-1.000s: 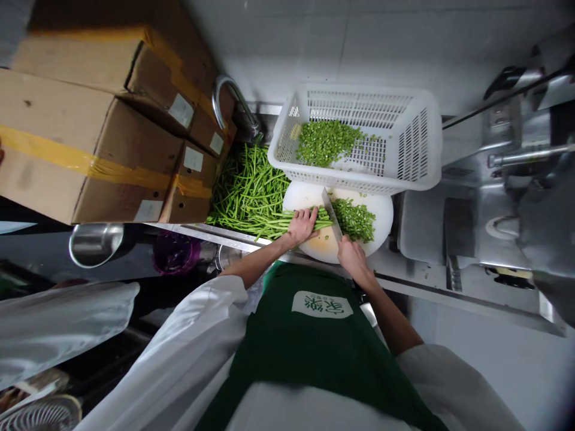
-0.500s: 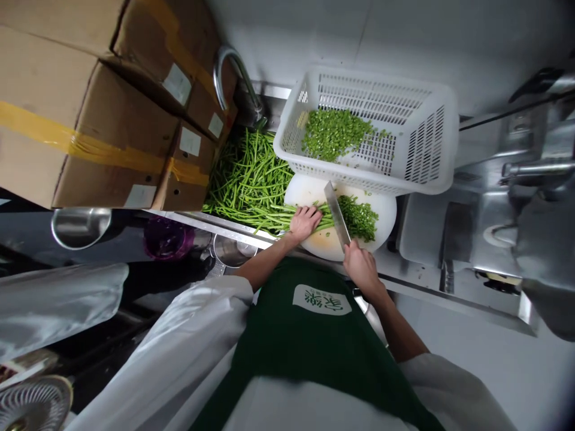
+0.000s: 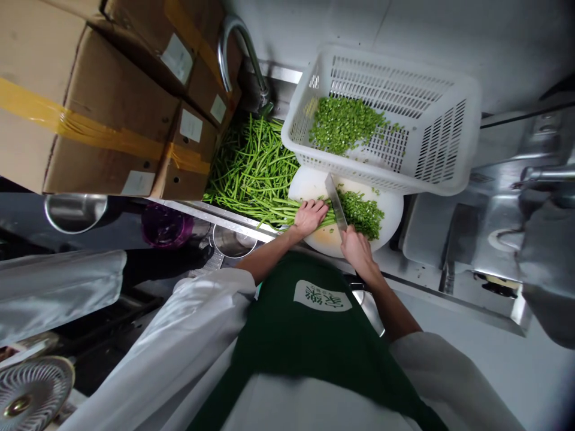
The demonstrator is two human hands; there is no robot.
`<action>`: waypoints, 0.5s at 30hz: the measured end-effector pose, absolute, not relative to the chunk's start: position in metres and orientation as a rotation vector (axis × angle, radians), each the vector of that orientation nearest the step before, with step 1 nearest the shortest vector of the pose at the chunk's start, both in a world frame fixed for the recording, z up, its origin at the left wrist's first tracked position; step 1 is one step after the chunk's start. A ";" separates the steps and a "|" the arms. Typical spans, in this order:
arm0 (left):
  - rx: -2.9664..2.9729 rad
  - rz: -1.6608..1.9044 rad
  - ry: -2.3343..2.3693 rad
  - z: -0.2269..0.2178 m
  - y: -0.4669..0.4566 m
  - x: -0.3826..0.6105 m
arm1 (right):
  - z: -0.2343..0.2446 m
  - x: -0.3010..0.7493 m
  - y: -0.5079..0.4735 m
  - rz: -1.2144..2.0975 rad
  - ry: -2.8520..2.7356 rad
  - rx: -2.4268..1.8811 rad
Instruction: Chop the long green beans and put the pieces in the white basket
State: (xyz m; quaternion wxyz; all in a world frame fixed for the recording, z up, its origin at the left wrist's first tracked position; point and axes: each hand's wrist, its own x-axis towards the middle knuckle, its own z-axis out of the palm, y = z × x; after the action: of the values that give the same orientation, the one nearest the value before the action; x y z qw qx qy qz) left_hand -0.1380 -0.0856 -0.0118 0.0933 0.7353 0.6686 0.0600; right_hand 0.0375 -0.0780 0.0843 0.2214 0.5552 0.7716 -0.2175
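Note:
My left hand presses its curled fingers down on a bunch of long, thin green stalks lying across a round white cutting board. Gripped by the handle in my right hand is a broad-bladed kitchen knife. Its blade stands across the cut end of the bunch, close beside my left fingertips. Right of the blade sits a heap of finely chopped green pieces. More whole stalks pile up left of the board.
Behind the board stands a white slotted plastic basket with chopped greens inside. A curved tap rises at the back. Stacked cardboard boxes fill the left. Metal equipment stands right. Another person's white sleeve shows at left.
The knife has shifted slightly left along the bunch, closer to my left fingers. My left hand stays on the stalks. The whole view has moved a little.

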 end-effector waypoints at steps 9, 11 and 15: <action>2.189 0.207 1.946 -0.016 -0.084 -0.139 | 0.095 0.040 -0.099 -0.616 2.115 1.488; 2.177 0.218 1.940 -0.017 -0.084 -0.140 | 0.082 0.028 -0.088 -0.633 2.118 1.521; 2.134 0.223 1.958 -0.016 -0.084 -0.139 | 0.078 0.023 -0.076 -0.615 2.126 1.525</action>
State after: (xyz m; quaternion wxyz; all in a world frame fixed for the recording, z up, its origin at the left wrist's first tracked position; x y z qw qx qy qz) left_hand -0.1389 -0.0836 -0.0162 0.1181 0.7297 0.6692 0.0763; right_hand 0.0230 -0.0763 0.0777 0.2250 0.5529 0.7707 -0.2230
